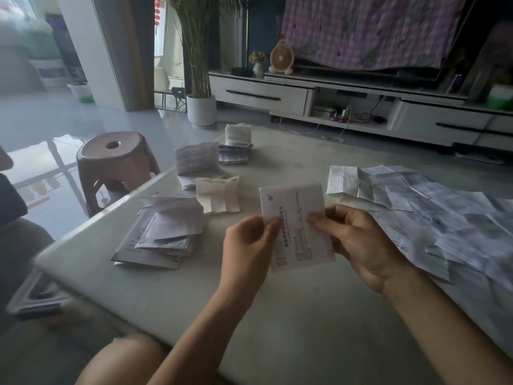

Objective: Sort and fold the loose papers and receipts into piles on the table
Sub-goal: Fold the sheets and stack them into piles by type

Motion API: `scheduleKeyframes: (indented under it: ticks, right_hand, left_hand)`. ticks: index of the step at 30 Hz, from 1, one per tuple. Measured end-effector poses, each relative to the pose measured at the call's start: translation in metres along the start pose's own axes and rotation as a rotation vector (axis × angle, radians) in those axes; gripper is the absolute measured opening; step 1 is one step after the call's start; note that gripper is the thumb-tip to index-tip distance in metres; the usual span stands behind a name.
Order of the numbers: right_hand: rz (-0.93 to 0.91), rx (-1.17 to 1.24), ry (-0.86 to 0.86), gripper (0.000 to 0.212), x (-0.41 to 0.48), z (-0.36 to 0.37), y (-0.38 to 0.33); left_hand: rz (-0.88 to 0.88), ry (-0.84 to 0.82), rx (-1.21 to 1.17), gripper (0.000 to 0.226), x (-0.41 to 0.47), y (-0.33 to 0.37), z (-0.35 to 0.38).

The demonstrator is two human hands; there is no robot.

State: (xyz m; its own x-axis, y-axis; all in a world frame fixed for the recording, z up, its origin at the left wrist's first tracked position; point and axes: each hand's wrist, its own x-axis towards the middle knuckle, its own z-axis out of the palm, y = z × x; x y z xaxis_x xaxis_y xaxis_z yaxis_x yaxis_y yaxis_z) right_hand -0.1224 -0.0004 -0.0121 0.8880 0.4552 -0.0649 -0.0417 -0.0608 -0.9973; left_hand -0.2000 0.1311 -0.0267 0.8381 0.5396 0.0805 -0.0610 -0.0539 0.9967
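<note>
Printed paper (294, 218), folded, pinched between left hand (247, 243) and right hand (358, 240) above the surface (277, 315); a slack pinch could drop it into the loose receipts (430, 212) at right

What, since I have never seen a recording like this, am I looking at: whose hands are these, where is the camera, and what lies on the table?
There is no machine here. One camera, worn on a person's head, looks forward and down at their own two bare hands. The left hand and the right hand both pinch one printed sheet, apparently folded, above a pale table. On the left lie piles of folded papers, with a cream folded paper just beyond the nearest pile. On the right spreads a heap of unfolded receipts, seemingly not yet sorted. A pink stool stands beside the table.
</note>
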Motion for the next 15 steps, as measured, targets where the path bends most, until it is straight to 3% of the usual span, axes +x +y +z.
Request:
scheduleKeyframes:
  ticks: [10,15]
  right_hand:
    - [-0.056,0.017,0.045,0.012,-0.005,-0.011,0.012]
    - [-0.034,0.024,-0.047,0.013,-0.007,-0.015,0.011]
  left_hand:
    - [-0.154,-0.192,-0.086,0.025,-0.002,0.004,-0.002]
    - [-0.132,-0.201,-0.068,0.034,-0.003,0.004,-0.003]
